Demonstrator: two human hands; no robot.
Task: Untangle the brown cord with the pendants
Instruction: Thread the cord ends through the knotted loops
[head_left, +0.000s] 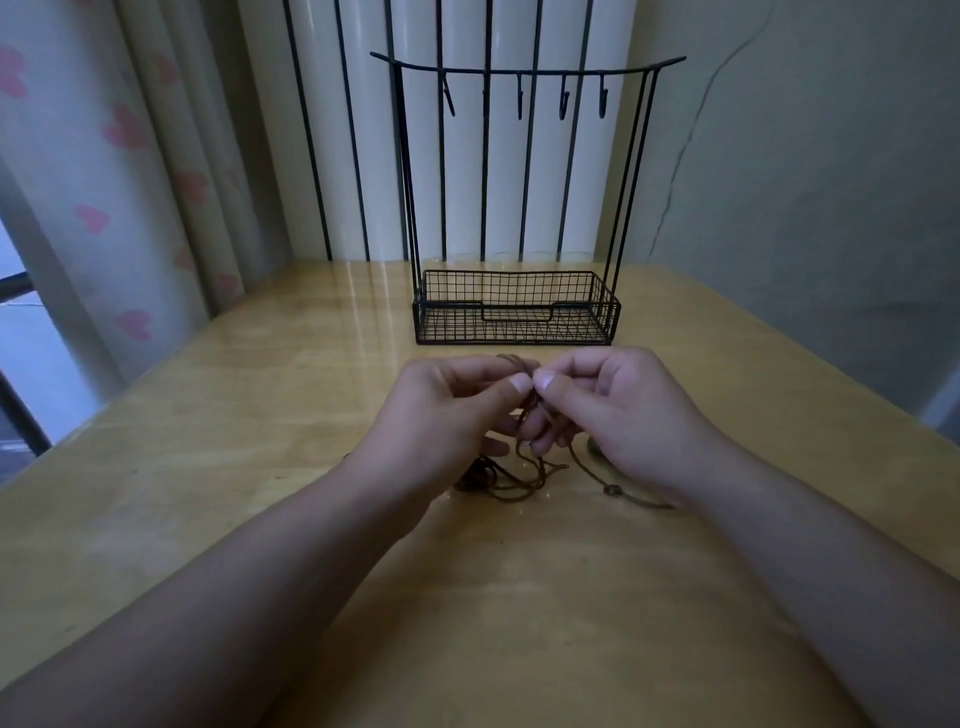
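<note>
While both hands, left (457, 410) and right (613, 410), pinch the thin brown cord (524, 470) together, loops remain snarled on the wooden counter (208, 467), so untangling looks barely begun.

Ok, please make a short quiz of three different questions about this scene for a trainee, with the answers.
1. True or false: both hands pinch the brown cord above the table.
2. Where does the wire rack stand? A: beyond the hands. B: under the left hand. C: beside the right hand.
3. Fill in: the hooks on the rack carry ____.

Key: 1 true. 2 A. 3 nothing.
</note>
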